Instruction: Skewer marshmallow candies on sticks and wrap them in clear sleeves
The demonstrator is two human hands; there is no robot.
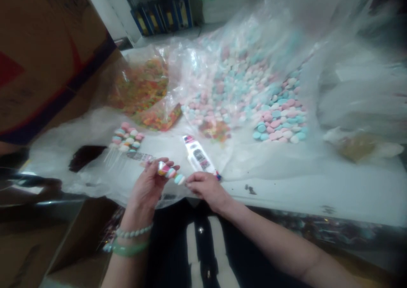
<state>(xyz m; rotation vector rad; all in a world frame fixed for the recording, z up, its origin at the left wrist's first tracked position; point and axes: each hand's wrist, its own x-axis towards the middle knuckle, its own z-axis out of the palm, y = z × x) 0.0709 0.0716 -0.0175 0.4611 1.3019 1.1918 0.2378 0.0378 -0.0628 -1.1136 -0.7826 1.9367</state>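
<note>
My left hand [149, 184] is curled around a short stack of pastel candies [171, 173], pink, white and teal, held near the table's front edge. My right hand [205, 187] is pinched at the stack's teal end, fingertips touching it. Just behind my right hand lies a white label strip with a barcode [199, 154]. A small pile of filled candy sticks [127, 137] rests to the left of it. A big clear plastic bag of loose pink, white and teal candies [254, 93] spreads across the table behind.
A clear bag of orange and green gummies [143, 90] lies at the back left. A large cardboard box [41, 54] stands at the left. An open carton [73, 241] sits below the white table's front edge [286, 197]. Blue boxes [162, 16] line the far shelf.
</note>
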